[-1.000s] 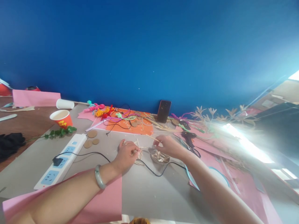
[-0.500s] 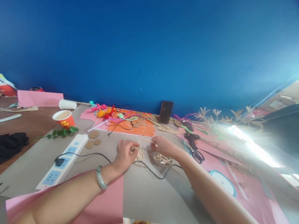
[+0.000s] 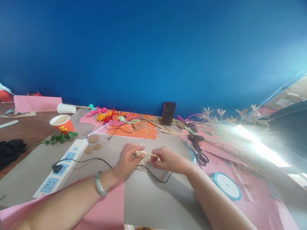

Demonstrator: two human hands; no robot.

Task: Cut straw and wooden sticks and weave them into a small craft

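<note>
My left hand [image 3: 129, 158], a green bangle on its wrist, has its fingers curled around a piece made of pale straw-like strips [image 3: 142, 165], partly hidden beneath them. Between thumb and fingers my right hand [image 3: 165, 158] pinches a thin pale stick [image 3: 149, 154]. The stick points left, and its far end meets the left fingertips over the straw piece. A black cable [image 3: 155, 177] runs on the table just below both hands. A transparent round object under the right hand is mostly covered.
A white power strip [image 3: 72, 164], wooden discs [image 3: 93, 138] and a paper cup [image 3: 62, 124] are on the left. A phone [image 3: 169, 113] leans on the blue wall. Rightward lie a glue gun [image 3: 197, 142], scissors [image 3: 202, 158], a ribbon roll [image 3: 226, 186] and dried stems [image 3: 216, 116].
My right hand has moved slightly left and down, bringing the stick to the left fingertips. The coil of straw strips visible below the right hand is now covered. The view has shifted slightly.
</note>
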